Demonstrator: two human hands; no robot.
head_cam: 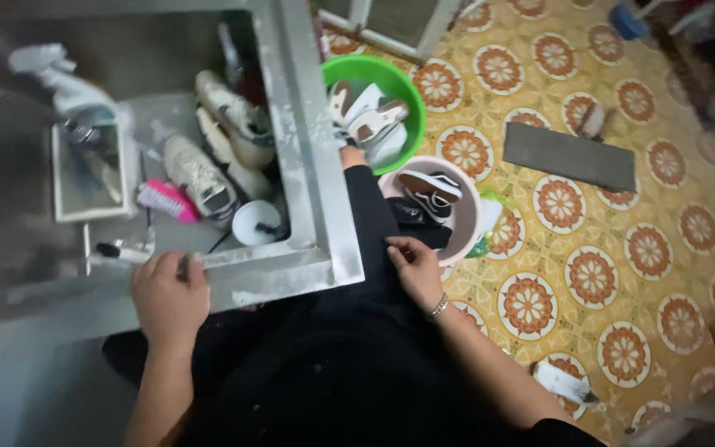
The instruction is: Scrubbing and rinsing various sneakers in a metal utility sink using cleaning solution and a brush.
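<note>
Far upper left of the frame: pale spray bottle (59, 79) lying at the back of a metal sink (312, 178), above a small square white tray (64, 178). Lower left of the basin: dark-tipped tube or brush (122, 251) lying flat, just above the front rim. Beside it to the right, pink scrubbing brush (167, 199), bristles sideways, touching a pale worn sneaker (200, 178). More pale shoes (237, 124) heaped behind, toward upper centre. White round cup (256, 222) near the sink's front right corner, just beside the sneaker.

Lower left of centre: left hand (169, 298) resting on the sink's front rim, fingers curled over the edge, gripping the rim; small dark thing near the fingertips, too blurred to tell whether held. Centre bottom: dark clothing filling the lap.

Centre right: right hand (415, 269) pinching black trouser fabric (374, 240) at the raised knee, fingers narrow and closed on the cloth, bracelet (439, 308) at the wrist. Above, upper centre: green basin (403, 95) on the floor holding white sandals (370, 120). Just below it, pink bucket (469, 219) with black-and-white shoes (428, 194) inside, touching the knee.

Right half: tiled floor (647, 248) with orange medallions on yellow; grey rectangular mat (568, 155) in the upper right; white cloth scrap (564, 382) in the lower right.
</note>
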